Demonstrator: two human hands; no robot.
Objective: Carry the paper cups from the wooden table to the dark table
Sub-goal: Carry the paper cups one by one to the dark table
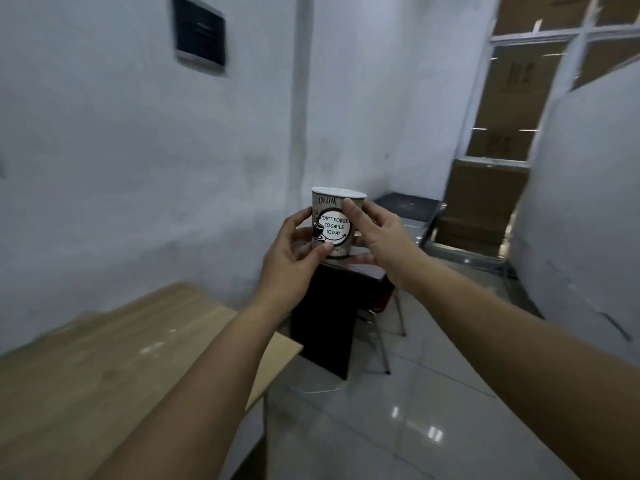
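A paper cup (335,216) printed with "DON'T FORGET TO SMILE TODAY" is held upright in mid-air at the centre of the head view. My left hand (294,252) wraps its left side, thumb across the lower front. My right hand (377,230) grips its right side, thumb near the rim. The wooden table (104,368) lies at the lower left, its visible top bare. The dark table (332,306) stands just beyond and below the cup; most of its top is hidden behind my hands.
White walls close the left and back. A metal-legged chair (384,313) with a red seat stands against the dark table's right side. Cardboard boxes (485,202) are stacked at the back right beside a white partition (581,202). Glossy tiled floor (415,410) stretches at the lower right.
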